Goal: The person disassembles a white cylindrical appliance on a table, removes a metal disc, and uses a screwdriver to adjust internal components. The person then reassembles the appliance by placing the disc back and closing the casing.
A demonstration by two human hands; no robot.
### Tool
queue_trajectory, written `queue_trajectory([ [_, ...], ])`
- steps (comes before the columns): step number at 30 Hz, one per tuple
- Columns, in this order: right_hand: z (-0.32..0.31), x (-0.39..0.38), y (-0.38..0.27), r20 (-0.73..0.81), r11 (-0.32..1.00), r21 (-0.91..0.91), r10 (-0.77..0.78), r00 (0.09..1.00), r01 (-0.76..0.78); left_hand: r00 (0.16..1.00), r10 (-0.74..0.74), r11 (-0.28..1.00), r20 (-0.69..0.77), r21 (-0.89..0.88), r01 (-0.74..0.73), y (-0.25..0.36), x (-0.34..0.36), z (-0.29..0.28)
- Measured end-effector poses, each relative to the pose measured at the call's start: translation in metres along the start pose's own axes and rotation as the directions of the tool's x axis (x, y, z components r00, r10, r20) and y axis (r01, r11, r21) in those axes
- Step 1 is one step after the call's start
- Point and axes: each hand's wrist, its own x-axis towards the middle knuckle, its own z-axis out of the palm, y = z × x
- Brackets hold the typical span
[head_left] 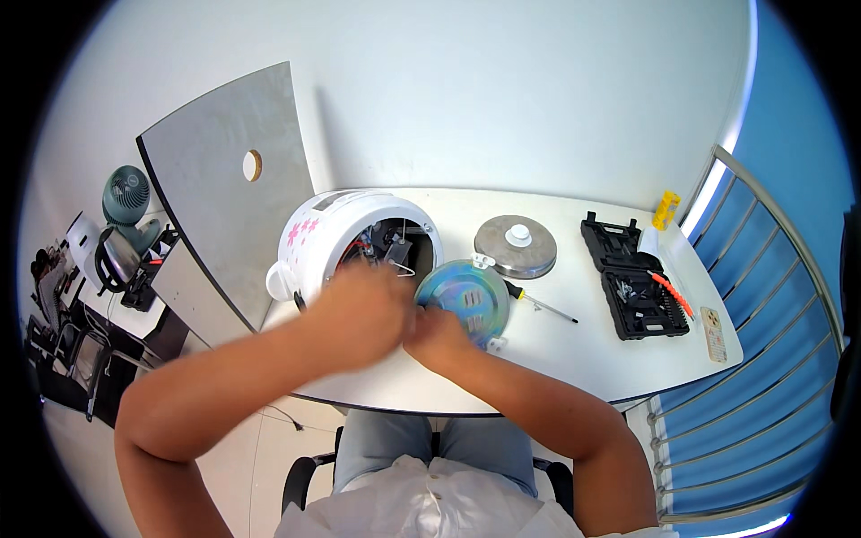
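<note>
A white rice cooker point(336, 233) with pink flowers lies on its side, its open base showing wires and parts. Against that opening leans a round, shiny metal base plate point(466, 300) with small white feet. My left hand point(369, 309) is at the lower rim of the opening, smeared by motion, so its fingers cannot be read. Close beside it, my right hand point(437, 339) is closed at the near-left edge of the plate. What its fingers hold is hidden. A yellow-and-black screwdriver point(547, 303) lies right of the plate, by a few small screws point(538, 309).
A steel lid point(515, 247) with a white knob sits behind the screwdriver. Farther right are an open black tool case point(637, 300), an orange tool point(671, 294), a yellow roll point(665, 211) and a remote control point(714, 334). A grey panel point(215, 170) stands left; metal railing point(794, 242) borders the right.
</note>
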Motion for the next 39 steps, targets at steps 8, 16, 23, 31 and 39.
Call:
queue_trajectory([
  [8,-0.013,0.002,-0.023,0.044,0.998,-0.068,0.019,0.999,-0.016,0.904,-0.382,0.889,0.194,-0.192,0.417,-0.078,0.049,0.010],
  [16,-0.029,-0.024,-0.002,0.183,0.915,0.265,0.261,0.948,-0.304,0.807,-0.471,0.827,0.356,-0.141,0.545,-0.048,0.078,0.020],
  [23,0.006,-0.037,0.005,0.189,0.688,0.460,0.541,0.819,-0.561,0.781,-0.486,0.818,0.392,-0.110,0.565,-0.057,0.086,0.025],
  [31,0.028,0.000,0.004,0.492,0.506,0.370,0.605,0.626,-0.779,0.857,-0.325,0.858,0.401,-0.256,0.446,-0.089,0.081,0.030],
  [39,0.038,0.016,-0.001,0.483,0.493,0.382,0.614,0.624,-0.781,0.901,-0.165,0.761,0.402,-0.529,0.375,-0.107,0.056,0.029],
])
